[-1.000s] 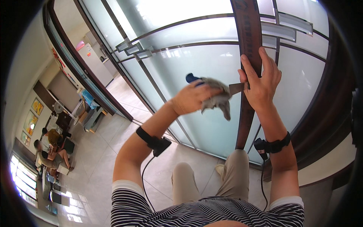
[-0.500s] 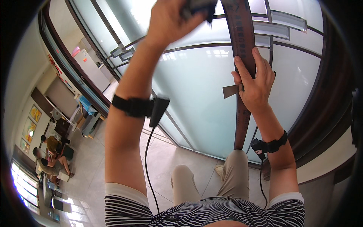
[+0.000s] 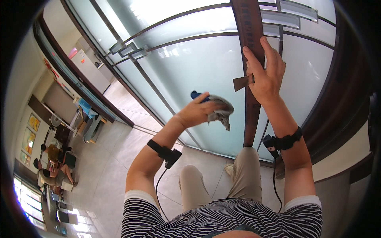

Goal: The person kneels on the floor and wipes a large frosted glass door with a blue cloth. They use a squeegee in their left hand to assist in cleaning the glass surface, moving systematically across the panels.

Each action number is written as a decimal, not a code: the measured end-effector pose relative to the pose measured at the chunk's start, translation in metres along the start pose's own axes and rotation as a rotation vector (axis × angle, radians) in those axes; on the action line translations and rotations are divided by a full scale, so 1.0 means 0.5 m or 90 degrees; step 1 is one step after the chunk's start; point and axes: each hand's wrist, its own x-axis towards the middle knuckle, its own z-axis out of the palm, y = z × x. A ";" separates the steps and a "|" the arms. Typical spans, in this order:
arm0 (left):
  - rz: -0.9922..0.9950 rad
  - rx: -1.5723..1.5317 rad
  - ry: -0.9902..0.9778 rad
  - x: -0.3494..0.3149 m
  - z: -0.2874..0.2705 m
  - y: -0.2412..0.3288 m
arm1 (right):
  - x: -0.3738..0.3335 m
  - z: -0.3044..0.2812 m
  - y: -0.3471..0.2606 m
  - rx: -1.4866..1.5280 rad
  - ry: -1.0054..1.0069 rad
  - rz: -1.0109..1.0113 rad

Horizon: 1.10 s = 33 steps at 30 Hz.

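Observation:
My left hand (image 3: pixel 194 112) grips a crumpled grey cloth (image 3: pixel 223 106) with a dark blue part (image 3: pixel 196 95) sticking out by the fingers. It is over the lower frosted glass panel (image 3: pixel 178 75) of the door; whether the cloth touches the glass I cannot tell. Fingers of my right hand (image 3: pixel 269 81) lie stretched along the dark brown door stile (image 3: pixel 249 20), which bears faint printing. Held in that same hand is a scraper, its flat metal blade (image 3: pixel 240 83) pointing left past the stile's edge. The scraper's handle is hidden in the palm.
Black straps with small devices (image 3: pixel 171 158) and cables sit on both forearms. My knees (image 3: pixel 248 158) are close to the door's base. Left lies an open doorway with a white refrigerator (image 3: pixel 90 71). Farther left, people (image 3: pixel 53 170) sit near a fan (image 3: pixel 55 119) and a bench (image 3: pixel 95 127).
My left hand has come down from the top of the view with the cloth, to the lower glass. My right hand, still with the scraper, has shifted slightly up the stile.

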 end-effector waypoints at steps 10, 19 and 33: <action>-0.347 -0.491 0.740 0.246 -0.349 -0.205 | -0.018 0.015 0.019 -0.039 0.033 -0.019; -0.112 -0.161 0.278 0.124 -0.085 -0.030 | -0.019 0.020 0.015 -0.009 0.055 0.008; -0.316 0.084 0.432 0.092 -0.111 -0.091 | -0.009 0.006 0.008 -0.018 0.026 0.003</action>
